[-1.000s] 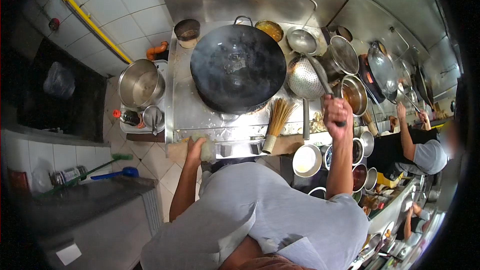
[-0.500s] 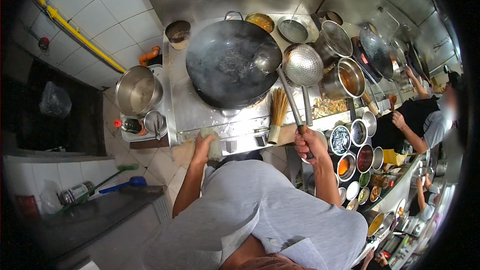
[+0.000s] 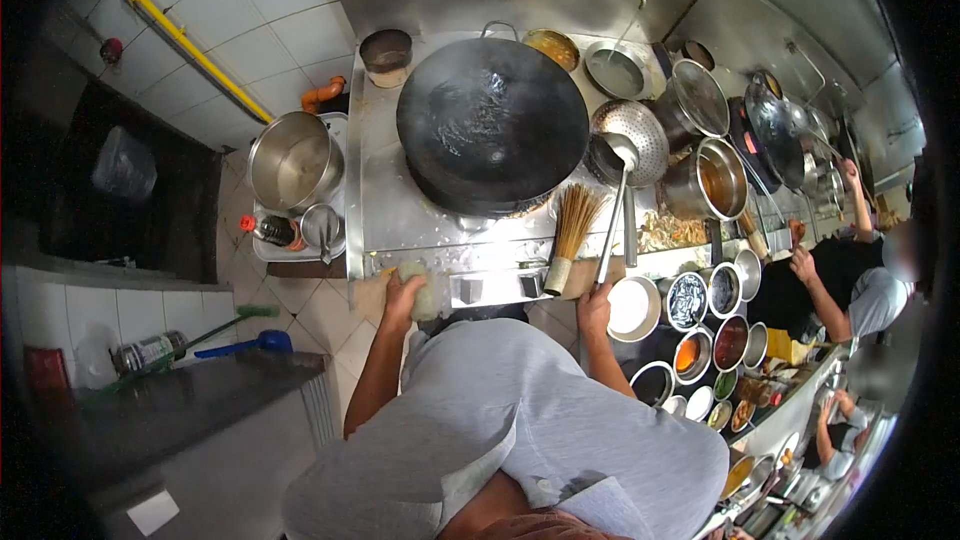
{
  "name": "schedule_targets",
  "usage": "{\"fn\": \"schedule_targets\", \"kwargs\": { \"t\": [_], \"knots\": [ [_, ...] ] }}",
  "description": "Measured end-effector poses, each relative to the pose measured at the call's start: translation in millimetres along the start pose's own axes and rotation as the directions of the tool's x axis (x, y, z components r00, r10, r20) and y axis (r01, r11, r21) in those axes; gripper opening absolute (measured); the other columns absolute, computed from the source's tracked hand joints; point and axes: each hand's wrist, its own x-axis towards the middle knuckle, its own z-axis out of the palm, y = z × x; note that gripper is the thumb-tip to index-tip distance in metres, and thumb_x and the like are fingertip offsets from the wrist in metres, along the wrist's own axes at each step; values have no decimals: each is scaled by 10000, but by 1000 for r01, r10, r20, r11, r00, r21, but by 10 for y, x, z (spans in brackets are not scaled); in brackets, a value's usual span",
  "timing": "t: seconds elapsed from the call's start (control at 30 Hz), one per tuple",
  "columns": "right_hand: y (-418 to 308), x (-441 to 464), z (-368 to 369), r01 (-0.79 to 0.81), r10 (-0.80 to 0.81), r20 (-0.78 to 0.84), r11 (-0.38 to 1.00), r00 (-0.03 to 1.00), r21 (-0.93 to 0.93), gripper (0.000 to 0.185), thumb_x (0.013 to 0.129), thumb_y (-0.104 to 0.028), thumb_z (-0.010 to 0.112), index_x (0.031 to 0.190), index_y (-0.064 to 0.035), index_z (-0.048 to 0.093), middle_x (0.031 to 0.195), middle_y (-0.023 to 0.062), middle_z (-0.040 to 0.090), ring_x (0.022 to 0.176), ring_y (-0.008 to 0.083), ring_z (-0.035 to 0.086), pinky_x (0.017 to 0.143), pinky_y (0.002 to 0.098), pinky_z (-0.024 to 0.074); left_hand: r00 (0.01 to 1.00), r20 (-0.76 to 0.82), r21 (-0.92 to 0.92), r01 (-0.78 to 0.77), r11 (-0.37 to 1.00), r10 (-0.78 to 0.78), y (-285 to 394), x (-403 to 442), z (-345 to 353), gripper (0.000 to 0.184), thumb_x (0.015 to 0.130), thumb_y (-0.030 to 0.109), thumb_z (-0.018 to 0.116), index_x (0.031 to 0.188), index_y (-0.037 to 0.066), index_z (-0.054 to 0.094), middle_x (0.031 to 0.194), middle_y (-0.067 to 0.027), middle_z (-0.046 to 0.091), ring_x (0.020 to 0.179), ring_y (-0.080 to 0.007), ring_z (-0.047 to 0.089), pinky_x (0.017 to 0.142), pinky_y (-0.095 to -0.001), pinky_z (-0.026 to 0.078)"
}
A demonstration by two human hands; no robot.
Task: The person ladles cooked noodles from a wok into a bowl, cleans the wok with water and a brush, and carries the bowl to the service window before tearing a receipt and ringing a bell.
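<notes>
My right hand [image 3: 594, 309] is closed round the handle end of a ladle [image 3: 612, 227] at the stove's front edge. The ladle's bowl lies by the perforated strainer [image 3: 645, 130], partly over it. My left hand [image 3: 403, 298] grips a pale, crumpled cloth [image 3: 431, 292] beside the stove knobs. Ahead of both hands a large black wok [image 3: 500, 140] sits on the burner, with a wet shine inside. Between my right hand and the wok is a bamboo brush [image 3: 576, 225], bristles pointing away from me.
A steel pot [image 3: 294, 162] and a sauce bottle [image 3: 268, 230] stand on a tray at the left. Several bowls of seasonings, one holding white contents [image 3: 631, 307], line the right side. A pot of brown liquid [image 3: 714, 180] stands beyond the strainer. A co-worker [image 3: 825, 265] is further right.
My right hand has drawn the ladle out of the wok to the right, over to the strainer. Less steam shows over the wok. My left hand keeps hold of the cloth.
</notes>
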Motion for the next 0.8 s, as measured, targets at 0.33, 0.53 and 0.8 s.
{"fn": "schedule_targets", "kwargs": {
  "t": [0.33, 0.53, 0.8],
  "knots": [
    [-936, 115, 149, -4, 80, 301, 970, 950, -245, 830, 855, -255, 666, 1505, 22, 231, 1295, 336, 517, 1204, 479, 528, 1018, 468, 440, 995, 81, -231, 81, 970, -64, 303, 150, 595, 287, 945, 278, 627, 1130, 60, 608, 1048, -70, 648, 927, -205, 649, 795, -349, 547],
    [-1447, -48, -594, -284, 149, 315, 851, 937, 442, 753, 849, -130, 569, 1518, -33, 237, 1193, 279, 598, 1142, 351, 595, 999, 461, 448, 992, 114, -461, 105, 881, -58, 396, 672, 1239, 477, 991, 504, 537, 1204, 78, 574, 1116, -71, 643, 1027, -220, 631, 798, -397, 558],
    [-2289, 999, -1060, 610, -623, 90, 781, 777, 132, 739, 801, -136, 717, 1476, -166, 415, 1154, 272, 655, 1052, 426, 658, 892, 447, 518, 992, -46, -283, 102, 954, -119, 98, 1326, 1780, 740, 858, 427, 700, 1363, -55, 452, 1312, -202, 563, 1198, -282, 553, 994, -390, 448]
  ]
}}
